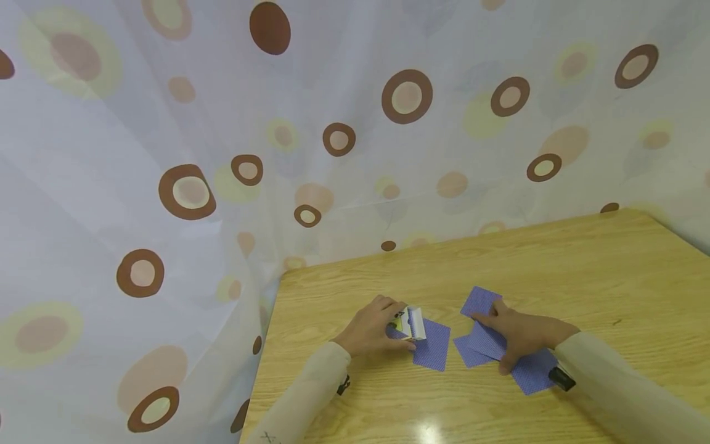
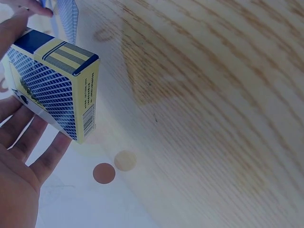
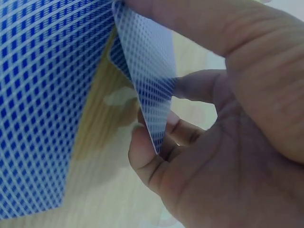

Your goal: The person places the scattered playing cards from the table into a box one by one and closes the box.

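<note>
My left hand point(image 1: 368, 327) grips a playing-card box point(image 1: 412, 324), thumb on one side and fingers on the other. The box is yellow and blue with a barcode on its end, and a white flap stands out on its right side. Beside and partly under it lies a blue-patterned playing card point(image 1: 435, 346). My right hand point(image 1: 521, 333) pinches a playing card point(image 3: 149, 71) between thumb and fingers, tilted on edge in the right wrist view. Around that hand lie other blue-backed cards: one farther back point(image 1: 479, 301), one to the left point(image 1: 468, 354) and one below the wrist point(image 1: 534, 375).
Everything lies on a wooden table point(image 1: 344, 283). A white curtain point(image 1: 355, 185) with brown and yellow dots hangs along its back and left sides. Dark straps show at both wrists, and light shines off the near part of the tabletop.
</note>
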Available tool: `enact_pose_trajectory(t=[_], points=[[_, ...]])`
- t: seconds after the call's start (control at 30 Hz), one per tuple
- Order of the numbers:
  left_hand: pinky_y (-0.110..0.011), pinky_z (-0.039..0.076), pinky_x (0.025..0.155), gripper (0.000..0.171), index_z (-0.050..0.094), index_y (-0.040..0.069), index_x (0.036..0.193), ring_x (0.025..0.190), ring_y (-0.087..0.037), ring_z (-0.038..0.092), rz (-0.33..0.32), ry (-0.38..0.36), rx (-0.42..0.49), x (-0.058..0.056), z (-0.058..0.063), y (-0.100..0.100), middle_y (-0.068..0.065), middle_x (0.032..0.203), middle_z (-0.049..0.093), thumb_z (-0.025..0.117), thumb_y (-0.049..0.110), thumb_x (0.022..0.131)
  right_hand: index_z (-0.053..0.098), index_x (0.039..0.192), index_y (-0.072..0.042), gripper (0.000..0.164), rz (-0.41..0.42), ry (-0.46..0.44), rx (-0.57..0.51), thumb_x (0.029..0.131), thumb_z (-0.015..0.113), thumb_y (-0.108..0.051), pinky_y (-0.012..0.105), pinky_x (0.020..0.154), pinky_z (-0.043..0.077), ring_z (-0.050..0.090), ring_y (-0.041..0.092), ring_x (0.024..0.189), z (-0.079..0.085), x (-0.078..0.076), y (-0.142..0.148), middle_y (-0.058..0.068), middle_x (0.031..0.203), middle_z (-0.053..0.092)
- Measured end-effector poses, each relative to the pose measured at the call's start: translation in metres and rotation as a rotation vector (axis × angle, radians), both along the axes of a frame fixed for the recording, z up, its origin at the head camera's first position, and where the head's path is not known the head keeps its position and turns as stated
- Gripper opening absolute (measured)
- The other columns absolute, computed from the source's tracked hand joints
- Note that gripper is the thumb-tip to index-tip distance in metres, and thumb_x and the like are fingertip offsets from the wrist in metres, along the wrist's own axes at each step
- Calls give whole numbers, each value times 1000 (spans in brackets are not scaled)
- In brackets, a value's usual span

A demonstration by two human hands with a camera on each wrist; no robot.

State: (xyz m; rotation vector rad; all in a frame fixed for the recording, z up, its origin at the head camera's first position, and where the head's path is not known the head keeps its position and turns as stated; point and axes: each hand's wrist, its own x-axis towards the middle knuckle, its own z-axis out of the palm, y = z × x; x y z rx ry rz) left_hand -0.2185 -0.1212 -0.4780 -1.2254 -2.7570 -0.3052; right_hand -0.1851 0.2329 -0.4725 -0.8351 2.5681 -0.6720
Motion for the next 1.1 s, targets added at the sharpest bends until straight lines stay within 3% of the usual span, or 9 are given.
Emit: enact_pose_trajectory(t=[0.13, 0.3, 0.43, 0.67, 0.83, 1.1], points=[[-22, 49, 93, 85, 56, 12, 146, 117, -13, 53, -4, 2, -3, 0, -1, 0, 0, 130, 60, 76, 65, 83, 43, 149, 11, 95, 28, 25, 18, 74, 92, -20, 31, 77, 44, 42, 22, 94, 1, 0, -1, 11, 110, 39], [-22, 49, 95, 86, 56, 12, 146, 119, -13, 53, -4, -3, -9, 0, -2, 1, 0, 131, 60, 75, 67, 83, 49, 145, 10, 83, 37, 88, 59, 79, 87, -23, 41, 81, 48, 48, 26, 99, 2, -3, -2, 15, 115, 51], [-22, 48, 96, 86, 56, 12, 147, 120, -13, 53, 0, -11, -11, 1, -2, 1, 0, 132, 60, 74, 68, 83, 52, 142, 11, 81, 24, 119, 63, 78, 87, -26, 56, 91, 50, 54, 40, 113, 3, -3, -3, 29, 129, 53], [-22, 49, 94, 86, 56, 12, 147, 119, -13, 54, -2, -3, -18, 2, -1, 2, 0, 132, 60, 73, 69, 84, 51, 144, 10, 81, -28, 177, 39, 83, 86, -31, 53, 90, 52, 55, 37, 112, 3, -3, -3, 28, 132, 50], [-22, 49, 94, 87, 56, 11, 147, 118, -13, 54, -6, -8, -17, 1, -3, 1, -1, 131, 60, 73, 69, 84, 53, 141, 11, 83, -41, 199, 21, 81, 89, -34, 60, 96, 49, 53, 50, 121, 3, -5, 0, 36, 138, 50], [-22, 49, 95, 85, 56, 11, 146, 119, -13, 53, -15, 4, -9, 1, -2, 3, -1, 131, 60, 74, 67, 84, 55, 139, 10, 80, -33, 230, -46, 83, 88, -35, 44, 83, 53, 57, 25, 103, 3, -7, 1, 15, 119, 54]])
